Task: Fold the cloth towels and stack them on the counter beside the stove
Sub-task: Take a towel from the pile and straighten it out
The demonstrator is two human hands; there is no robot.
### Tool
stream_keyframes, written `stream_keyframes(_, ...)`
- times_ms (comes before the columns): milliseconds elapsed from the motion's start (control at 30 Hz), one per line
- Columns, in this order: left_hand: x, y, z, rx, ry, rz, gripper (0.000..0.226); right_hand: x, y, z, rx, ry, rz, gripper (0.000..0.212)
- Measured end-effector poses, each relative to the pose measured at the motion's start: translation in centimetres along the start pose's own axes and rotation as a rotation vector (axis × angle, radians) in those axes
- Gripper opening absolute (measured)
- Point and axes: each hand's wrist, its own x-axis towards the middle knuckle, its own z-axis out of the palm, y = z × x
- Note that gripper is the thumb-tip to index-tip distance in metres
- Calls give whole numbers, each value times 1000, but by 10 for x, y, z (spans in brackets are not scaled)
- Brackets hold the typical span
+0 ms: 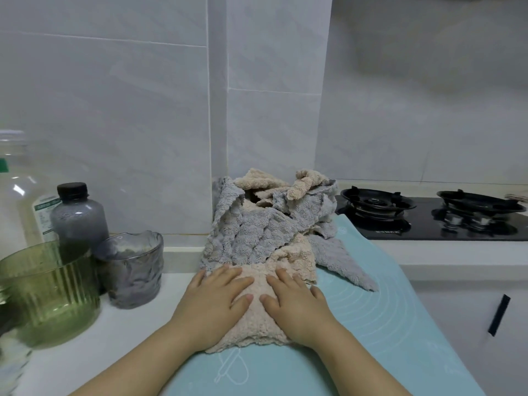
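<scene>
A beige fluffy towel [255, 318] lies on a light blue mat [385, 324] at the counter's front. My left hand [217, 298] and my right hand [297, 301] press flat on it side by side, fingers straight, thumbs nearly touching. Behind the hands rises a rumpled pile of grey and beige towels [265, 224] against the tiled wall corner. One grey towel [343, 264] spreads from the pile to the right over the mat.
A black gas stove [428, 215] with two burners sits at the right. On the left stand a green ribbed glass bowl [48, 292], a grey glass cup [131, 267], a dark-capped bottle [77, 215] and a large clear bottle [17, 190]. White counter [114, 332] lies between them and the mat.
</scene>
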Motion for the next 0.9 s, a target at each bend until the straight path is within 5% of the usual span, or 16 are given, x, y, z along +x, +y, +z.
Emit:
stream_keyframes(133, -17, 8, -6, 126, 363, -23, 39, -7, -1, 3, 25, 237, 79, 62)
stream_keyframes(267, -23, 14, -5, -87, 192, -343, 52, -13, -4, 2, -10, 303, 189, 75)
stream_keyframes(400, -18, 9, -8, -142, 100, -453, 72, -15, -3, -2, 157, 299, 208, 73)
stream_keyframes(500, -14, 6, -10, -182, 53, -505, 78, -16, 1, -4, 241, 280, 207, 68)
stream_keyframes(667, -12, 5, -13, -229, 29, -538, 76, -15, 5, -4, 321, 317, 140, 32)
stream_keyframes(900, -11, 2, -13, -203, 66, -448, 77, -18, 1, -3, 599, 280, -43, 26)
